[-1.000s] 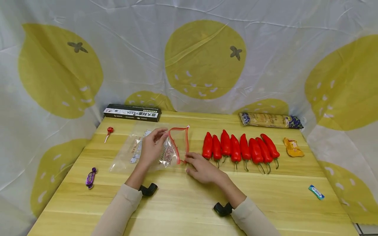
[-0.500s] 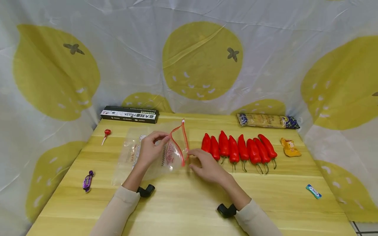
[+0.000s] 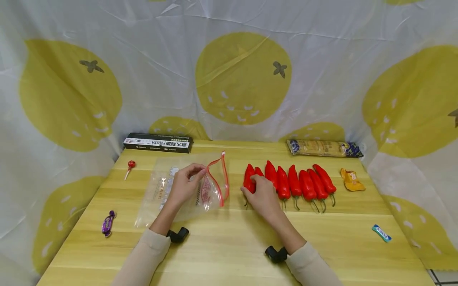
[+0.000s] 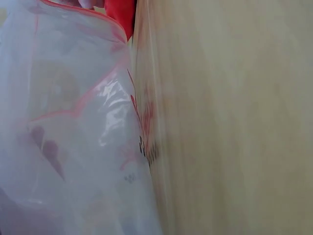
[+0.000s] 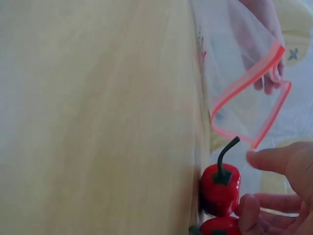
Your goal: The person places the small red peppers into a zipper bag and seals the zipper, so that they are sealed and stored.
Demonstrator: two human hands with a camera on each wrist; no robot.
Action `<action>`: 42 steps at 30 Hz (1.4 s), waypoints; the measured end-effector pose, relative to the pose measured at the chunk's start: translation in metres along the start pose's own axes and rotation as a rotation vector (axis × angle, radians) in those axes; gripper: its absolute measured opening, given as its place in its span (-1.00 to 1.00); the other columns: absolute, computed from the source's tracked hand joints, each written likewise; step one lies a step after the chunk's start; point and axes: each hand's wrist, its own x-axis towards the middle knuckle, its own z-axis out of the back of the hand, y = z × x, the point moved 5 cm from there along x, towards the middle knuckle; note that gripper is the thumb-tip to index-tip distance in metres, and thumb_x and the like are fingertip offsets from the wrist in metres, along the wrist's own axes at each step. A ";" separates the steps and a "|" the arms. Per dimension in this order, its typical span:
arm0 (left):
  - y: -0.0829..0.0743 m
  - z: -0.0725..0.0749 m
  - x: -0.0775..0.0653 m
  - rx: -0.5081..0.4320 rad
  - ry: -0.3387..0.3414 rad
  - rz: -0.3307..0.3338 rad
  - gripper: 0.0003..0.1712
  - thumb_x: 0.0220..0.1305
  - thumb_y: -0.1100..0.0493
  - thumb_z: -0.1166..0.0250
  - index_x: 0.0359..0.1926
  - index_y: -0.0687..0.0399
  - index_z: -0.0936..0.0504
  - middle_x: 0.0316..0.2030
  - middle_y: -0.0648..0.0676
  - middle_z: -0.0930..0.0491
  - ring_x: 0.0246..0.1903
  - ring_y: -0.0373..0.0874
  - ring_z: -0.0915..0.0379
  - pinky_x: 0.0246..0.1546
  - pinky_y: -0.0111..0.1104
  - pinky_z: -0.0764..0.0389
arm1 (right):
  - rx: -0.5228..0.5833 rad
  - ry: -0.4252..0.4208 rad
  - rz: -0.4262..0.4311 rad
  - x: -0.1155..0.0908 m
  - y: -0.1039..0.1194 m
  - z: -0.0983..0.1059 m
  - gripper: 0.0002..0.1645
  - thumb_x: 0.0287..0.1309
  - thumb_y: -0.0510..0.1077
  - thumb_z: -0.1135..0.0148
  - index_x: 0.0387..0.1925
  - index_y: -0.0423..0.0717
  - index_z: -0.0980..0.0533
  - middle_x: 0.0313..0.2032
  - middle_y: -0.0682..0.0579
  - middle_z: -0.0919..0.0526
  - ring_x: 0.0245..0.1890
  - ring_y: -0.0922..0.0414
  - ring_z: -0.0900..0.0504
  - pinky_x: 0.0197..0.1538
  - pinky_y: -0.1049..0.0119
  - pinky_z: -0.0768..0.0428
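A clear zip bag (image 3: 164, 184) with a red zip edge lies at the left of the table, its mouth parted towards the peppers. My left hand (image 3: 187, 183) pinches the upper side of that mouth between thumb and fingers. My right hand (image 3: 264, 197) is at the leftmost red chili pepper (image 3: 248, 179) in a row of several. In the right wrist view, its fingers (image 5: 250, 211) reach the side of this pepper (image 5: 221, 190), while the thumb (image 5: 269, 160) stands apart from it. The second pepper is partly hidden behind the right hand.
A black pasta box (image 3: 158, 143) and a pasta packet (image 3: 323, 148) lie along the back. A lollipop (image 3: 130, 165) and a purple candy (image 3: 107, 224) are at left. An orange wrapper (image 3: 352, 180) and a small blue-green packet (image 3: 381, 233) are at right.
My right hand has let go of the bag's edge and moved right to the leftmost pepper. The bag's mouth has been pulled wider while the left hand keeps its pinch.
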 end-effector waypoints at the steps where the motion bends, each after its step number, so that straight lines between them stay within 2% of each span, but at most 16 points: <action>1: 0.000 0.000 0.000 -0.008 0.001 -0.003 -0.75 0.32 -0.10 -0.23 -0.13 -0.12 -0.67 -0.18 -0.07 -0.69 -0.10 -0.18 -0.61 0.14 -0.17 -0.55 | -0.010 -0.003 0.006 0.001 0.001 0.000 -0.49 0.04 0.03 -0.45 -0.03 -0.16 -0.58 -0.13 -0.06 -0.69 -0.19 0.05 -0.65 -0.15 0.17 -0.69; 6: 0.000 0.002 0.004 -0.011 0.013 -0.020 -0.74 0.32 -0.13 -0.22 -0.13 -0.14 -0.66 -0.18 -0.09 -0.68 -0.12 -0.21 -0.60 0.13 -0.20 -0.55 | -0.034 0.020 0.065 0.005 0.004 -0.004 -0.58 0.03 -0.10 -0.43 -0.03 -0.10 -0.58 -0.17 0.00 -0.68 -0.24 0.08 -0.59 -0.17 0.19 -0.64; 7: 0.000 0.002 0.004 -0.011 0.017 -0.014 -0.74 0.33 -0.10 -0.22 -0.13 -0.11 -0.66 -0.18 -0.06 -0.69 -0.12 -0.19 -0.60 0.14 -0.18 -0.54 | -0.029 0.033 0.070 0.005 0.004 -0.005 -0.57 0.03 -0.12 -0.42 -0.02 -0.10 -0.57 -0.16 -0.01 -0.67 -0.24 0.09 -0.58 -0.16 0.20 -0.64; 9: -0.008 0.003 0.002 -0.004 0.030 -0.010 -0.76 0.36 -0.03 -0.22 -0.11 -0.03 -0.66 -0.18 -0.01 -0.69 -0.13 -0.15 -0.60 0.14 -0.15 -0.54 | -0.028 0.065 0.070 0.005 0.004 -0.007 -0.53 0.03 -0.13 -0.40 0.02 -0.12 -0.55 -0.12 -0.04 -0.67 -0.21 0.07 -0.57 -0.12 0.19 -0.63; 11: -0.007 0.002 0.001 -0.008 0.036 0.003 -0.78 0.36 0.04 -0.22 -0.11 0.03 -0.66 -0.18 0.04 -0.70 -0.12 -0.10 -0.60 0.15 -0.11 -0.53 | -0.043 0.098 0.058 0.003 0.004 -0.010 -0.48 0.03 -0.11 -0.41 0.06 -0.13 -0.53 -0.09 -0.06 -0.66 -0.18 0.06 -0.58 -0.09 0.18 -0.64; 13: -0.006 0.002 0.000 -0.011 0.041 0.013 -0.79 0.36 0.08 -0.23 -0.10 0.06 -0.66 -0.16 0.06 -0.70 -0.10 -0.06 -0.61 0.15 -0.09 -0.52 | -0.078 0.130 0.045 0.002 0.004 -0.013 -0.46 0.03 -0.06 -0.43 0.06 -0.12 -0.53 -0.16 -0.04 -0.67 -0.21 0.07 -0.58 -0.14 0.19 -0.63; 14: -0.006 0.002 0.000 -0.011 0.042 0.010 -0.80 0.36 0.07 -0.23 -0.10 0.04 -0.66 -0.17 0.05 -0.70 -0.11 -0.07 -0.61 0.14 -0.11 -0.53 | -0.095 0.148 0.040 0.001 0.004 -0.014 -0.46 0.03 -0.04 -0.43 0.06 -0.10 -0.54 -0.21 -0.02 -0.67 -0.24 0.08 -0.58 -0.18 0.21 -0.62; 16: 0.005 0.000 0.001 -0.020 0.035 0.012 -0.80 0.34 0.03 -0.25 -0.11 -0.03 -0.67 -0.17 0.01 -0.71 -0.11 -0.10 -0.62 0.14 -0.12 -0.54 | -0.113 0.170 0.033 0.000 0.004 -0.016 -0.48 0.03 0.00 -0.42 0.04 -0.08 -0.55 -0.32 0.05 -0.65 -0.36 0.13 -0.53 -0.32 0.29 -0.56; 18: 0.005 0.000 0.000 -0.025 0.037 0.011 -0.80 0.31 -0.02 -0.27 -0.13 -0.10 -0.68 -0.18 -0.04 -0.71 -0.12 -0.15 -0.62 0.15 -0.14 -0.53 | -0.113 0.163 0.027 -0.001 0.004 -0.014 -0.52 0.05 0.02 -0.40 0.00 -0.05 -0.56 -0.39 0.10 -0.61 -0.44 0.17 -0.48 -0.41 0.35 -0.49; 22: 0.001 -0.002 -0.003 -0.015 0.049 0.006 -0.81 0.28 -0.07 -0.29 -0.16 -0.18 -0.70 -0.21 -0.09 -0.72 -0.11 -0.20 -0.62 0.17 -0.15 -0.52 | -0.026 0.068 0.030 -0.002 0.001 0.003 -0.56 0.06 -0.01 -0.36 -0.02 -0.08 -0.56 -0.31 0.08 -0.63 -0.45 0.20 -0.52 -0.39 0.37 -0.55; 25: -0.003 -0.003 -0.004 0.002 0.051 0.000 -0.80 0.26 -0.09 -0.30 -0.16 -0.20 -0.70 -0.20 -0.10 -0.72 -0.09 -0.20 -0.62 0.16 -0.14 -0.54 | 0.105 -0.002 0.028 -0.003 -0.003 0.021 -0.61 0.07 -0.09 -0.36 -0.05 -0.09 -0.55 -0.27 0.05 -0.67 -0.46 0.22 -0.61 -0.37 0.36 -0.62; 31: -0.008 -0.007 -0.006 0.034 0.037 0.011 -0.80 0.25 -0.12 -0.30 -0.17 -0.25 -0.71 -0.16 -0.11 -0.72 -0.03 -0.16 -0.61 0.13 -0.12 -0.56 | 0.317 -0.054 -0.028 -0.006 -0.013 0.044 -0.63 0.10 -0.09 -0.37 -0.03 0.00 -0.54 -0.26 -0.01 -0.71 -0.45 0.20 -0.70 -0.44 0.35 -0.66; 35: -0.007 -0.009 -0.008 0.039 0.027 0.025 -0.81 0.25 -0.13 -0.30 -0.18 -0.27 -0.72 -0.16 -0.13 -0.72 -0.02 -0.16 -0.60 0.10 -0.10 -0.57 | 0.370 0.006 -0.056 -0.003 -0.015 0.039 -0.63 0.12 -0.02 -0.38 -0.03 0.07 -0.54 -0.17 0.05 -0.69 -0.33 0.15 -0.72 -0.32 0.30 -0.68; 38: -0.007 -0.012 -0.009 0.044 0.028 0.022 -0.80 0.25 -0.13 -0.29 -0.17 -0.26 -0.72 -0.17 -0.13 -0.72 -0.04 -0.16 -0.60 0.08 -0.10 -0.58 | 0.377 0.099 -0.072 0.003 -0.012 0.026 -0.63 0.12 -0.01 -0.39 -0.04 0.11 -0.54 -0.13 0.09 -0.68 -0.22 0.13 -0.70 -0.18 0.23 -0.69; 42: -0.007 -0.017 -0.009 0.019 0.033 0.028 -0.80 0.27 -0.10 -0.29 -0.16 -0.22 -0.71 -0.18 -0.12 -0.71 -0.05 -0.18 -0.61 0.09 -0.17 -0.59 | 0.396 0.204 -0.082 0.012 -0.004 0.004 -0.62 0.11 -0.05 -0.40 -0.03 0.05 -0.55 -0.09 0.05 -0.68 -0.15 0.09 -0.69 -0.07 0.18 -0.68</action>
